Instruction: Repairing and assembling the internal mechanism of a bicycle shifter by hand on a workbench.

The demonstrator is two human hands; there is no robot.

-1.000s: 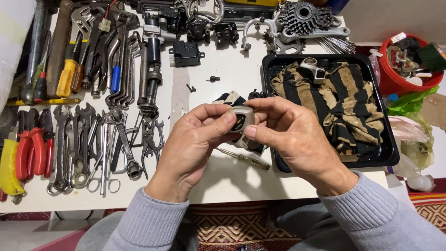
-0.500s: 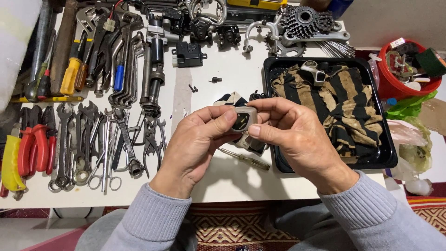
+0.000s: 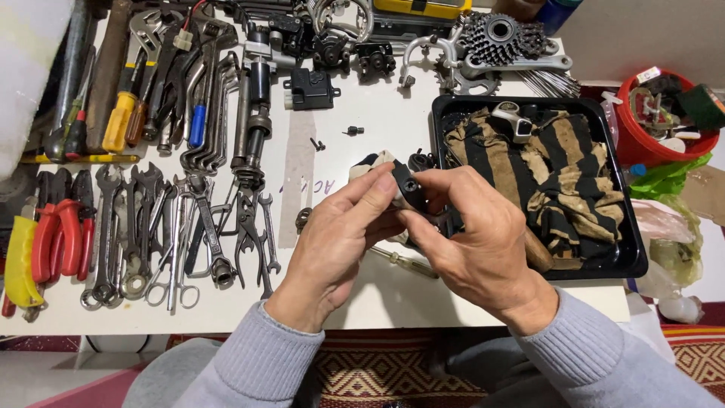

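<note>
Both my hands hold one small black metal part above the white table, near its front edge. My left hand pinches the part from the left with thumb and fingers. My right hand grips it from the right and partly hides it. Under the hands lie a black-and-white rag and a thin screwdriver.
Spanners and wrenches lie in rows at left, with red pliers and yellow-handled tools. A black tray with a striped rag sits at right. A cassette sprocket, brake parts and a red bucket stand behind.
The part has been turned in my fingers, from showing a pale rounded face to showing its dark edge. Both hands stayed in the same place over the table.
</note>
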